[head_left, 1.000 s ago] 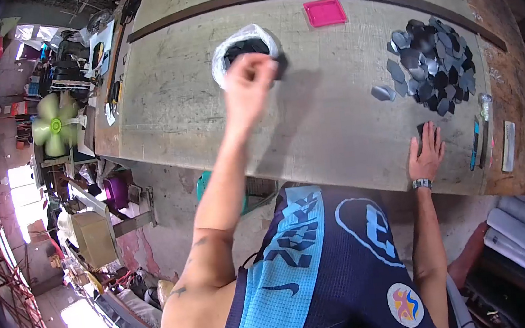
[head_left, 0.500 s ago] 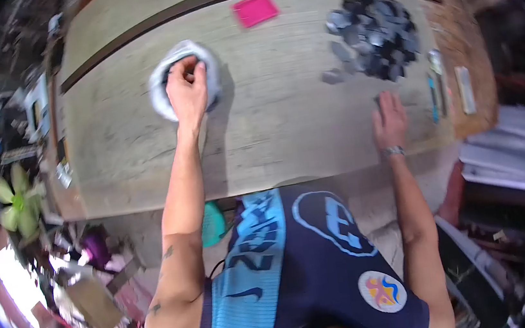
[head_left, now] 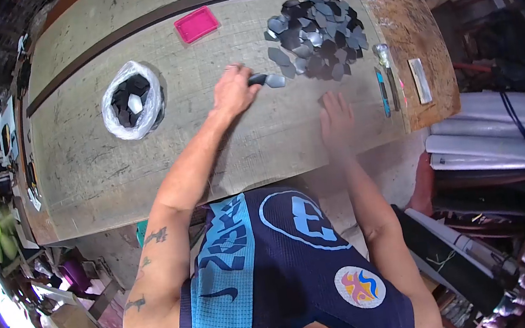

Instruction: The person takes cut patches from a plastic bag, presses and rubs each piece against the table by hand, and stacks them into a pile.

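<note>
My left hand (head_left: 233, 91) is over the middle of the table, its fingers closed on a dark piece (head_left: 257, 79). A shiny grey piece (head_left: 276, 81) lies right beside that piece, touching or overlapping it. My right hand (head_left: 336, 115) rests palm down below a heap of flat black and grey pieces (head_left: 326, 37), fingers stretched out and partly blurred. To the left, a white plastic-lined container (head_left: 156, 108) stands with its mouth open; similar dark pieces fill it, and one paler piece (head_left: 134, 104) is on top.
A pink tray (head_left: 197, 24) sits behind my left hand. A long dark bar (head_left: 161, 11) crosses the back of the table. At the right are a blue cutter (head_left: 383, 93), a dark tool beside it and a pale strip (head_left: 420, 80). Wrapped rolls (head_left: 487, 148) lie beyond the edge.
My left hand has left the container and moved right, close to the heap, where it now grips a dark piece. The whole view has shifted. My right hand remains below the heap.
</note>
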### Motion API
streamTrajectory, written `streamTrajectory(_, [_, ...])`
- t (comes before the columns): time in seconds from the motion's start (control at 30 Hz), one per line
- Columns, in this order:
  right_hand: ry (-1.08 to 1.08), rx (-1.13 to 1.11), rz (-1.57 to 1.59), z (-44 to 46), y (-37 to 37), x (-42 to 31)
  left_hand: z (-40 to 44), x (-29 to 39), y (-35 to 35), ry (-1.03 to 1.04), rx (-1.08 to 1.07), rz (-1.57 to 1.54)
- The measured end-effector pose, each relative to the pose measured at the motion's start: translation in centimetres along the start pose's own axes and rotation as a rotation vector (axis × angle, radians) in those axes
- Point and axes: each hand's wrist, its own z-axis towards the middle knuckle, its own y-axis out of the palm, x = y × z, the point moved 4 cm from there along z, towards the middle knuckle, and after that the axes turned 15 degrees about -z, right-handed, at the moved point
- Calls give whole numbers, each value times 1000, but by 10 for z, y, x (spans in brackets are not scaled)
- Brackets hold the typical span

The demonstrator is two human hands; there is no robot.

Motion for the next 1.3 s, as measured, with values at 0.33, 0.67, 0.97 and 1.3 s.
streamTrajectory(0.33, [6, 128, 109, 9, -6, 4, -61, 32, 21, -524, -224, -631])
streamTrajectory(0.67, [12, 141, 484, 18, -12, -18, -102, 45, 42, 50, 198, -7])
streamTrajectory(0.97, [-449, -56, 124, 7, -7, -98, -114, 35, 51, 251, 132, 6])
streamTrajectory(1.3, [-492, -162, -6, 3, -8, -97, -126, 34, 51, 250, 85, 64])
